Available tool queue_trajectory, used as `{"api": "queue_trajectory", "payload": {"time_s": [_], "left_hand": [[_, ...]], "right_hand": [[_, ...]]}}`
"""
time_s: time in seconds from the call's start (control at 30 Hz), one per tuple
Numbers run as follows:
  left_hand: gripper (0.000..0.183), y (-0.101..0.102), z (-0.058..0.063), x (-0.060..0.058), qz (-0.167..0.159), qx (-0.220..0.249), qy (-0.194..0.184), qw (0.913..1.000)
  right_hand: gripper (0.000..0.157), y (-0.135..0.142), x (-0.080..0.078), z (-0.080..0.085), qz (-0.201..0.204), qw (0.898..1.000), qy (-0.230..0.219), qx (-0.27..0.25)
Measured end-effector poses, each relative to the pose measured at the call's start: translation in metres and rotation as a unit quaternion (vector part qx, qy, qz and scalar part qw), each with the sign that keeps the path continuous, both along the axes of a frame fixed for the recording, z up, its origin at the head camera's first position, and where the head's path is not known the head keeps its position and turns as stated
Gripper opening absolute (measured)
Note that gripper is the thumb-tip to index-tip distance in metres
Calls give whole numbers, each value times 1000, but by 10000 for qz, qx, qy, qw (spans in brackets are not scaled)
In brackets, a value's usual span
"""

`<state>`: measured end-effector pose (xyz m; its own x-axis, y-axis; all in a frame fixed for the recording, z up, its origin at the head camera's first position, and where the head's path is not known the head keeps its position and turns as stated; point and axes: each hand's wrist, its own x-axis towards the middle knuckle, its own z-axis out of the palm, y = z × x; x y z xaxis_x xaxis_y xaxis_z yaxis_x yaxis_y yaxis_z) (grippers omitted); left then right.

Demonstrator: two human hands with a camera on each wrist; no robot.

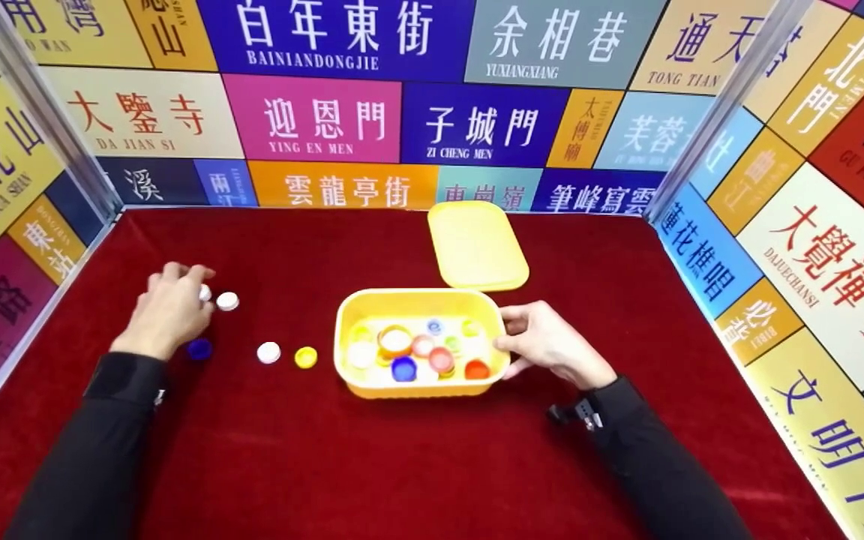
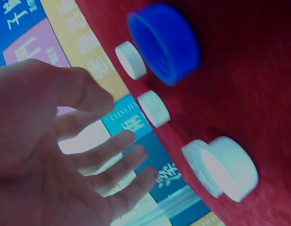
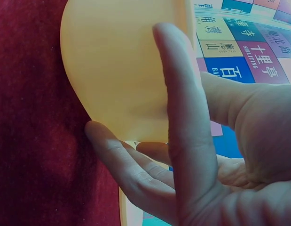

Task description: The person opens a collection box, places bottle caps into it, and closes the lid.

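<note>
My left hand (image 1: 168, 311) hovers over the left side of the table, fingers loosely bent. In the left wrist view nothing lies between its thumb and fingers. Close by are a blue bottle cap (image 1: 199, 349) and several white caps, including one (image 1: 228, 301) just right of the fingers and another (image 1: 268, 352) nearer the middle. Two white caps (image 2: 234, 167) overlap in the left wrist view. With my right hand (image 1: 552, 341) I grip the right end of a yellow plastic box (image 1: 417, 388), thumb and fingers against its wall (image 3: 121, 70). Assorted colored caps lie inside it.
A yellow cap (image 1: 306, 357) sits left of the box. Behind the box lies its yellow lid (image 1: 478, 244). Red cloth (image 1: 289, 465) covers the table, and panels with printed signs (image 1: 312, 120) stand along the back and both sides.
</note>
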<state>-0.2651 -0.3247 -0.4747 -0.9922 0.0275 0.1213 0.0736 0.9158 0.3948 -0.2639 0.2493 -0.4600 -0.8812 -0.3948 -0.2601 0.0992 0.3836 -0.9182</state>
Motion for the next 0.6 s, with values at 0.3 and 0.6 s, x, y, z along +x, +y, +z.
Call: {"api": "queue_trajectory", "payload": {"time_s": [0.3,0.6], "left_hand": [[48,-17,-6,0,-234,-191,-360,9989],[25,-11,-11,-4,-227,-8,198,9995]], "right_hand": [[52,0,0,0,34,10000,67,33],[53,1,0,-2,49,9999,111,33]]}}
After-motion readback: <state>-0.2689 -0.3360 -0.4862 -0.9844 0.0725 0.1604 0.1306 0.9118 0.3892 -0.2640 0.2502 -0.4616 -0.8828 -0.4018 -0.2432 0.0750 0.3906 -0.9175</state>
